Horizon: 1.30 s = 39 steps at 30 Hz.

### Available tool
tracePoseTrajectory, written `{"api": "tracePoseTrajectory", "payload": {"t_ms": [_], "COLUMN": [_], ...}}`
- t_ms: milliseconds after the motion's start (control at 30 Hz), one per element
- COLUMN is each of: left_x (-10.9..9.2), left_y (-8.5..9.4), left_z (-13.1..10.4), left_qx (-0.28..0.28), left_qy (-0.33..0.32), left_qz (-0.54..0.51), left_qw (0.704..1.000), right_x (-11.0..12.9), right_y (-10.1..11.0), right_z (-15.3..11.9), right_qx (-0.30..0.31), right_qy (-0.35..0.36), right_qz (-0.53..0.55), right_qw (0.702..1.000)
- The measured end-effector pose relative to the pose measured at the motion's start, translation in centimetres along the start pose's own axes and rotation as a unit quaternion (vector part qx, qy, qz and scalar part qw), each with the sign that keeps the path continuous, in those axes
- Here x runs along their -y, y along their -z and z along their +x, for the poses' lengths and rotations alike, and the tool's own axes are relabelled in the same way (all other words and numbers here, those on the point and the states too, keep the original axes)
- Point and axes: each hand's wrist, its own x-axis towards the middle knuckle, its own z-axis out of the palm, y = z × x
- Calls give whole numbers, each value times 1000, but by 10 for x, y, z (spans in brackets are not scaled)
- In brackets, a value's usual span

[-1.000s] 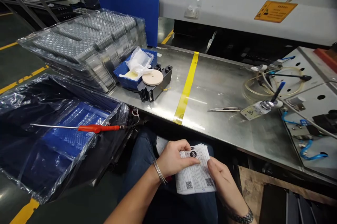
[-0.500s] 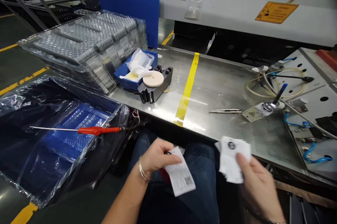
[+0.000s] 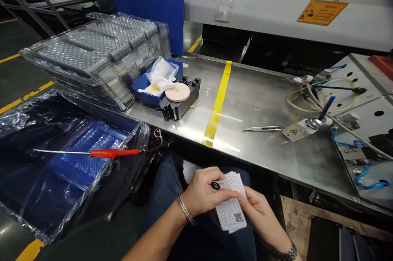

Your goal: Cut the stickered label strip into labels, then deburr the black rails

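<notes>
Stack of printed paper slips (image 3: 231,215) held in both hands, above the person's lap and in front of the near edge of the metal surface (image 3: 254,93). Left hand (image 3: 201,195), silver bangles (image 3: 186,210) at the wrist: fingers pinching the slips at their left side, thumb laid across the printed face, index finger curled by the upper edge. Right hand (image 3: 259,211), dark bracelet (image 3: 284,253) at the wrist: fingers closed on the right edge of the stack, thumb near the left thumb's tip; its fingertips are hidden behind the paper. Upper slips slightly fanned; black round mark and square code visible on the front one. On the surface: yellow tape strip (image 3: 217,107) running across it; slim silver tool (image 3: 263,129) lying right of the tape; left of it, beige disc (image 3: 177,92) resting on black parts (image 3: 189,99), just beside a blue box (image 3: 150,98) holding white plastic wrapping (image 3: 162,70). Red-handled rod (image 3: 114,153) lies over the plastic-lined bin (image 3: 27,179), far left.
</notes>
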Motion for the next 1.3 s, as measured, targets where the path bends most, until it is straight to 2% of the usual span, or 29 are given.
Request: {"api": "tracePoseTrajectory", "payload": {"t_ms": [167,267,433,567,633,733,833,900,1000,1033,1133,1167,1233,1300], "left_x": [9,11,6,10,20,37,44,42,32,29,21,19,15,12], "left_y": [-14,-19,-17,-9,-4,4,8,10,15,17,27,29,29,24], "left_z": [-2,-2,-5,-3,1,6,4,1,-3,-4,-5,-5,-4,-1], "left_qx": [-83,-92,-57,-40,11,138,191,193,150,132,93,90,112,143], "left_qy": [-106,-118,-81,-22,17,76,125,156,210,226,245,244,236,219], "left_qz": [35,47,26,-115,-179,-214,-226,-226,-233,-241,-272,-277,-275,-252], "left_qw": [990,988,995,992,984,964,947,942,938,934,926,925,925,932], "right_x": [0,-2,1,5,5,5,5,4,-1,-4,-9,-9,-8,-5], "right_y": [0,-3,-3,2,7,15,18,18,25,29,42,45,43,33], "right_z": [-7,-10,-12,-17,-23,-30,-32,-31,-27,-25,-18,-16,-12,-8], "right_qx": [-48,-74,-42,-12,-7,-39,-107,-137,-158,-187,-325,-349,-325,-227], "right_qy": [-15,-13,15,-14,-28,-38,-42,-51,-65,-63,-28,-21,-30,-43], "right_qz": [32,27,-15,-42,-18,14,46,67,95,110,150,151,121,73], "right_qw": [998,997,999,999,999,998,992,987,981,974,933,925,937,970]}}
